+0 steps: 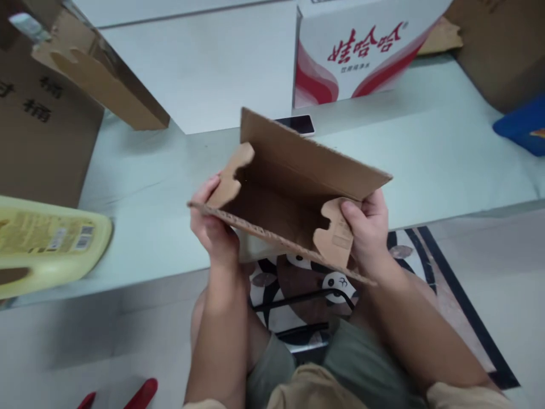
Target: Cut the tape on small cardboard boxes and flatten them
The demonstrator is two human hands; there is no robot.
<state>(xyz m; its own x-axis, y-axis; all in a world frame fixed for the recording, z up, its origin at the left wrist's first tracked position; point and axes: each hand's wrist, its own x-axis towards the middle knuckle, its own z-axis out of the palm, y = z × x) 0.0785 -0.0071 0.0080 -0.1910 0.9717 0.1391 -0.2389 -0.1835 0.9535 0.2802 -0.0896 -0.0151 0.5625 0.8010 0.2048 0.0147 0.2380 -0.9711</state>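
Between my hands a brown cardboard box (315, 153) is held tilted above the table's front edge and my lap. Its top flaps stand apart, and the part of the inside that shows is dark with nothing visible in it. My left hand (215, 224) is closed round the box's left end, fingers at the notched side flap and thumb by the near flap. At the right end my right hand (368, 221) grips the box, its thumb pressed on the other notched side flap. Part of each hand's fingers is hidden behind the cardboard.
A pale table (434, 142) carries a phone (300, 124), a white-and-red printed carton (357, 62), a white box (204, 74) and a folded cardboard piece (123, 99). A yellow jug (55, 244) lies at left, a blue object (522, 128) at right. Red-handled items (142, 395) are low left.
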